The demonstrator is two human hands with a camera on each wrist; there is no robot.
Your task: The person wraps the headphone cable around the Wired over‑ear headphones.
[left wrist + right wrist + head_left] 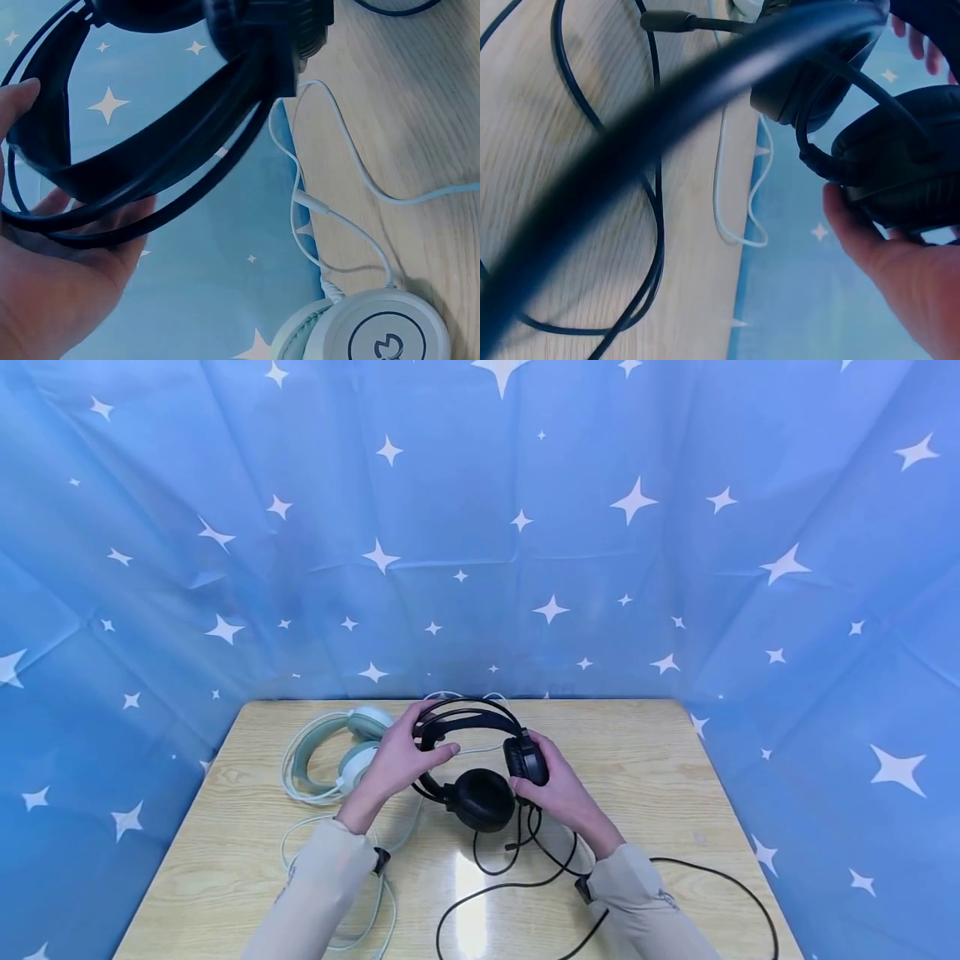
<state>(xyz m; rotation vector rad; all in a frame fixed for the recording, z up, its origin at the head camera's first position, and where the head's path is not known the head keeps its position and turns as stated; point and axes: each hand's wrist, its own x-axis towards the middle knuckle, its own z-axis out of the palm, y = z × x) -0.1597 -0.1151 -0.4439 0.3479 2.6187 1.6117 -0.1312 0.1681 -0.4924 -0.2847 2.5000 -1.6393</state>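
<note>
A black headset (pixel 483 800) with a padded headband is held up over the table. My left hand (pixel 393 760) grips its headband at the left; in the left wrist view the thumb and fingers of this hand (pixel 71 285) lie on either side of the band (pixel 172 142). With my right hand (pixel 558 781) I hold the right ear cup. The right wrist view shows that hand (pixel 907 281) around the cup (pixel 911 169), with some fingers hidden behind it. A thin microphone boom (pixel 667 21) sticks out from the headset.
Pale green and white headphones (pixel 303 756) lie at the table's back left, by my left hand. Their light cable (pixel 392 910) runs forward. The headset's black cable (pixel 517 885) loops across the front and right of the wooden table (pixel 637 752). A blue starry curtain (pixel 480 527) hangs behind.
</note>
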